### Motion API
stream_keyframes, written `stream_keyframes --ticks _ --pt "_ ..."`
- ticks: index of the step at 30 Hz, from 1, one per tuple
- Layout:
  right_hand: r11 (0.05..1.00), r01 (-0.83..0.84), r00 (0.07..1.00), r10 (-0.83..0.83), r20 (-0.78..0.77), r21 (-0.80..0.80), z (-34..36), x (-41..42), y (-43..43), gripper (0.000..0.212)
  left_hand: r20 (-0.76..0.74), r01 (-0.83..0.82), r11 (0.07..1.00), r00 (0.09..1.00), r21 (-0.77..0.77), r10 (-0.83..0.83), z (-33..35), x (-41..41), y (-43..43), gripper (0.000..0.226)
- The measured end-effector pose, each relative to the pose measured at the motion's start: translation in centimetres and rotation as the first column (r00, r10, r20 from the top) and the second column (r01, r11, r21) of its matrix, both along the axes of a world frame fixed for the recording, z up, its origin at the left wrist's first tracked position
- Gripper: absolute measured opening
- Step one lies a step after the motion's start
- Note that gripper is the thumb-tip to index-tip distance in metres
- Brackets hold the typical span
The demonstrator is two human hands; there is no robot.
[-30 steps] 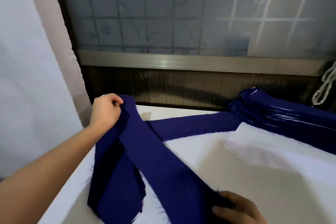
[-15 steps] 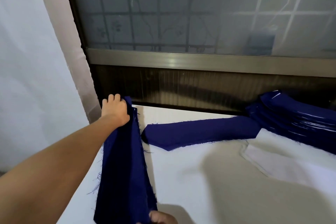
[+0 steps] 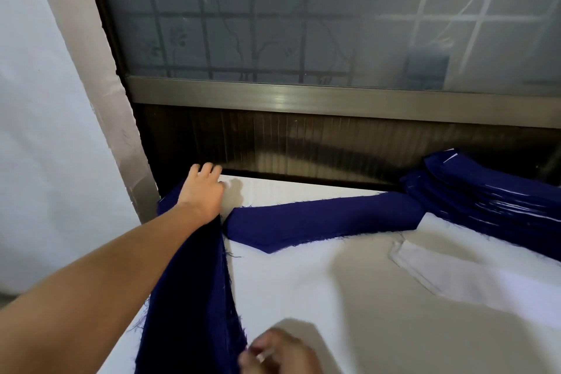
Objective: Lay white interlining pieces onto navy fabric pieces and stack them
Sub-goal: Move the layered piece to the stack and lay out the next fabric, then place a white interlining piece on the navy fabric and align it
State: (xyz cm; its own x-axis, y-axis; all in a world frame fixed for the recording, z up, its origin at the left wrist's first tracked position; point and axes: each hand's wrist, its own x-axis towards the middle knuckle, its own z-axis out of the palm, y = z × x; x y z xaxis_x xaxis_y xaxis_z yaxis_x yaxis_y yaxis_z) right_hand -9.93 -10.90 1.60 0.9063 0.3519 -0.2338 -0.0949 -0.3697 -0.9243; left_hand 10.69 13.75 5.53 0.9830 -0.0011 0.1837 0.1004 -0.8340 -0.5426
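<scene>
**1. L edge:** left hand (image 3: 202, 188), fingers extended, palm down, pressing far end of navy strip pile (image 3: 188, 297); nothing gripped. Pile lay lengthwise along L side of white table (image 3: 303, 297), edges frayed.

**2. Bottom centre:** right hand (image 3: 279, 355) at near end of same pile. Blurred; grip could not be told, poss. pinching the edge.

**3. Centre:** single navy piece (image 3: 321, 218), pointed ends, flat on table, just R of left hand.

**4. R:** white interlining pieces (image 3: 485, 276), flat on table.

**5. Far R:** navy stack (image 3: 491, 200), white slivers between layers, below window (image 3: 303, 24); touched R end of item 3.
</scene>
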Motion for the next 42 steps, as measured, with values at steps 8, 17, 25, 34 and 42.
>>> stream_keyframes --ticks 8,17,25,34,42 --pt "0.838 0.299 0.809 0.031 0.586 -0.457 -0.3 5.2 -13.9 0.007 0.107 0.043 0.758 0.994 -0.651 0.036 -2.3 -2.6 -8.4 0.028" --pt "0.783 0.421 0.711 0.029 0.702 -0.458 -1.6 5.0 -18.0 0.013 0.016 -0.186 0.671 0.959 -0.718 0.283 -3.2 -2.6 -10.3 0.022" --pt "0.783 0.421 0.708 0.033 0.706 -0.458 -1.8 4.9 -18.1 0.010 0.080 -0.092 0.837 0.984 -0.539 0.159 -3.4 -3.7 -11.2 0.024" --pt "0.766 0.441 0.707 0.026 0.707 -0.468 -2.0 5.0 -18.1 0.009 0.091 0.133 0.640 0.991 -0.757 -0.098 -3.2 -4.7 -11.5 0.012" --pt "0.761 0.433 0.718 0.033 0.695 -0.483 -2.1 5.1 -18.0 0.009 0.355 0.274 0.326 0.908 -0.905 0.221 -3.6 -5.9 -13.0 0.040"
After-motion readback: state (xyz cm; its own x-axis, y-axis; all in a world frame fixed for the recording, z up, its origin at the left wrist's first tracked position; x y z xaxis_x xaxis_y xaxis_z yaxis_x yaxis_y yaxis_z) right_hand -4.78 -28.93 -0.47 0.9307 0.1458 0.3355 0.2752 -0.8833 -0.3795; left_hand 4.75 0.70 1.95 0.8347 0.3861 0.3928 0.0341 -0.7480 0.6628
